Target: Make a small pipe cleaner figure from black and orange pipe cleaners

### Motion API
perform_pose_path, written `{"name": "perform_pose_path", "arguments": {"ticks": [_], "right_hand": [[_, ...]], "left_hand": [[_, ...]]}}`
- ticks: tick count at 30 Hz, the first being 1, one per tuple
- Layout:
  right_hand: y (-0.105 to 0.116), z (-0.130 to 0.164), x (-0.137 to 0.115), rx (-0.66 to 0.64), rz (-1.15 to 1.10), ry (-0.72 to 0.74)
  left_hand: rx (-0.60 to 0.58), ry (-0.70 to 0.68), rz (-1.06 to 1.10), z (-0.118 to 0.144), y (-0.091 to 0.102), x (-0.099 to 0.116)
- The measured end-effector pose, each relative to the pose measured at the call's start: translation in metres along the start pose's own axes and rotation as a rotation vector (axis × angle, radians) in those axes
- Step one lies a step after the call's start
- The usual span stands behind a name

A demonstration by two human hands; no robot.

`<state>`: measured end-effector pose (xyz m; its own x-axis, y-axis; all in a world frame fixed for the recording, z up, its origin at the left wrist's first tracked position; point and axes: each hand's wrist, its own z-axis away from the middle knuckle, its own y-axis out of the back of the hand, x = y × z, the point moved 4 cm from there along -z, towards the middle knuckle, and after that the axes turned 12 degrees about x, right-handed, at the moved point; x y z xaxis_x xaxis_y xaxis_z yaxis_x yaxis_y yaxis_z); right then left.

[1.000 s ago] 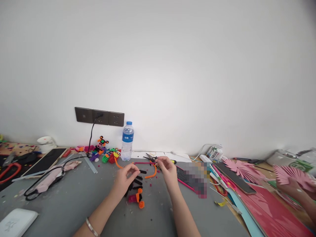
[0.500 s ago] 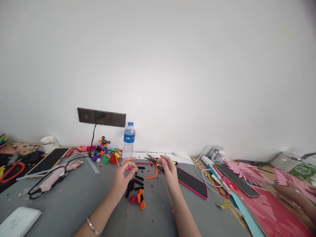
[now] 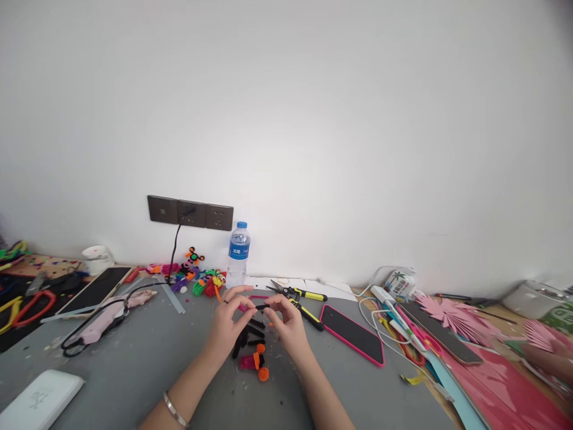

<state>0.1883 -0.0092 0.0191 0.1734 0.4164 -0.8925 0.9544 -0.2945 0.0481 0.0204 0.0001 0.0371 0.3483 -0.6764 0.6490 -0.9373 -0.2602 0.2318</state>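
My left hand (image 3: pixel 226 325) and my right hand (image 3: pixel 289 327) meet over the grey mat (image 3: pixel 147 370). Between their fingertips they pinch a short black pipe cleaner piece (image 3: pixel 261 307). Below the fingers lie several more black pieces (image 3: pixel 256 325), partly hidden by my left hand. A small pink and orange pipe cleaner figure (image 3: pixel 249 362) rests on the mat nearer to me. Just beyond my right hand are pliers with yellow and black handles (image 3: pixel 310 295), their jaws pointing left.
A water bottle (image 3: pixel 239 254) stands by the wall, beside colourful pipe cleaner figures (image 3: pixel 218 280). To the right are a pink-edged phone (image 3: pixel 353 334), a white cable and pink folded paper (image 3: pixel 452 313). Another person's hand (image 3: pixel 548 358) is at far right. A glue gun (image 3: pixel 105 319) lies left.
My hands have come together, and the right hand now also pinches the black piece. The view has shifted slightly left. The other person's hand at far right has moved.
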Motion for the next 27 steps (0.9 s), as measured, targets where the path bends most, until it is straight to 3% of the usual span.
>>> {"name": "perform_pose_path", "arguments": {"ticks": [5, 10, 12, 15, 20, 24, 27], "right_hand": [[0.003, -0.001, 0.003, 0.040, -0.007, -0.053], [0.009, -0.004, 0.002, 0.091, 0.012, -0.063], [0.011, -0.005, 0.002, 0.106, 0.028, -0.064], [0.013, -0.005, 0.003, 0.124, 0.048, -0.079], [0.011, -0.004, 0.002, 0.127, 0.063, -0.073], [0.009, -0.004, 0.001, 0.112, 0.094, -0.051], [0.008, -0.003, 0.000, 0.089, 0.102, -0.041]], "left_hand": [[0.039, 0.007, -0.012, 0.000, 0.003, -0.004], [0.215, 0.246, -0.048, -0.006, 0.019, -0.025], [0.234, 0.269, -0.134, -0.009, 0.024, -0.031], [0.232, 0.202, -0.227, -0.013, 0.030, -0.031], [0.266, 0.064, -0.180, -0.013, 0.029, -0.017], [0.106, 0.007, -0.127, -0.008, 0.017, -0.008], [0.069, -0.087, -0.176, -0.004, 0.013, -0.001]]}}
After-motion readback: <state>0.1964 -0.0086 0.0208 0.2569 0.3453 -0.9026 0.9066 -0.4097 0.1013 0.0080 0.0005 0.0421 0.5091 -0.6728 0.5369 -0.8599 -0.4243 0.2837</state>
